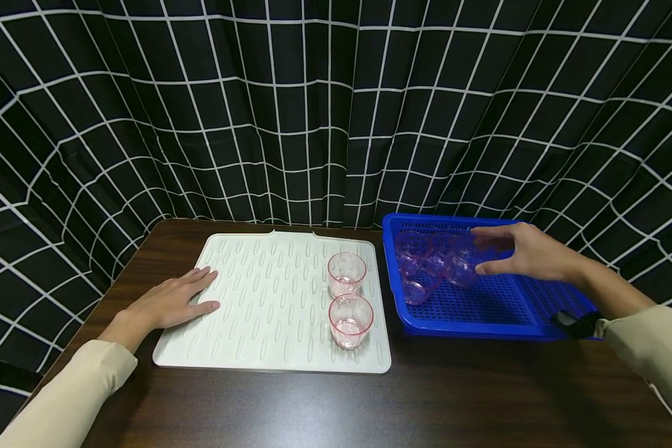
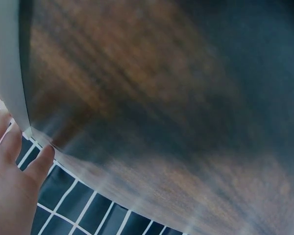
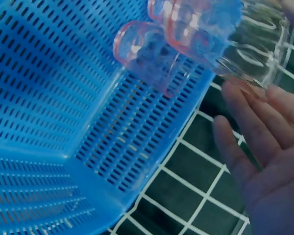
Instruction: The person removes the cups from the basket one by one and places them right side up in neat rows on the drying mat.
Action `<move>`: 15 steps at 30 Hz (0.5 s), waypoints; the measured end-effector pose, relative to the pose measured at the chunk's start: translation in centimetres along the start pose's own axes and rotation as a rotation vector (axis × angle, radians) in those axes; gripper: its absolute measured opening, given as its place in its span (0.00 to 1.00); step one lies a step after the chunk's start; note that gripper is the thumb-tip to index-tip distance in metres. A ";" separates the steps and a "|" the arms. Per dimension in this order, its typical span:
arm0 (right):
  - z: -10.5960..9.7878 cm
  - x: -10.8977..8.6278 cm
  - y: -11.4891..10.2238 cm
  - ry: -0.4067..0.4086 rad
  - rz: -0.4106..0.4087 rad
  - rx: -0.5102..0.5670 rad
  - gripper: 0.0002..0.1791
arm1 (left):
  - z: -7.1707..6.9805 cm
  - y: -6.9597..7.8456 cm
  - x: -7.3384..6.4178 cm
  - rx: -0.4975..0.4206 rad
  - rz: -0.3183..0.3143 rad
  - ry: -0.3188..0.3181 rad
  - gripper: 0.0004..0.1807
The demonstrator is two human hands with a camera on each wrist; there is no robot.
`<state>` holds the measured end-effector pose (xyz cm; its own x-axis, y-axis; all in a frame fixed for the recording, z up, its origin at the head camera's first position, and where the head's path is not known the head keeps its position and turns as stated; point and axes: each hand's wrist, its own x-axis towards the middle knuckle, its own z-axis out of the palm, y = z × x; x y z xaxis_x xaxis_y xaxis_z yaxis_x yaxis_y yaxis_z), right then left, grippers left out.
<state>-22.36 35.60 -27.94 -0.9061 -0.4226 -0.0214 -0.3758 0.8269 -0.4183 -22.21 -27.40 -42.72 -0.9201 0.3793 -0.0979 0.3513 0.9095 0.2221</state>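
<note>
My right hand (image 1: 523, 252) reaches over the blue basket (image 1: 487, 311), thumb and fingers around a clear glass (image 3: 252, 46) with a pink rim. In the right wrist view, the fingers of that hand (image 3: 269, 142) lie along one side of the glass near its base, the thumb at the other. Several more pink-rimmed glasses (image 1: 420, 280) lie in the left part of the basket. My left hand (image 1: 168, 302) rests on the left edge of a white ribbed drying mat (image 1: 263, 298), its fingers extended. Two pink-rimmed glasses, a rear one (image 1: 347, 270) and a front one (image 1: 351, 320), stand upright at the mat's right side.
A dark wooden table (image 1: 291, 407) carries the mat and the basket side by side, with a narrow gap between. Black curtain (image 1: 291, 112) with a white grid hangs behind and at both sides. The basket's raised perforated walls (image 3: 137, 132) surround the glasses.
</note>
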 end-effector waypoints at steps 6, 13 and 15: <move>0.5 0.4 -1.4 0.181 -0.017 -0.001 0.42 | 0.1 -0.2 0.0 0.000 -0.002 -0.001 0.47; 1.4 1.4 -3.9 0.326 -0.058 0.013 0.41 | 0.1 -0.2 0.0 -0.009 -0.002 0.004 0.47; 1.7 1.7 -4.7 0.342 -0.070 0.034 0.42 | 0.1 -0.2 0.0 -0.009 -0.002 0.004 0.47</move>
<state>-21.79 30.35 -27.54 -0.8931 -0.3241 0.3119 -0.4379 0.7848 -0.4385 -22.27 -27.58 -42.89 -0.9216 0.3766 -0.0944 0.3477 0.9088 0.2307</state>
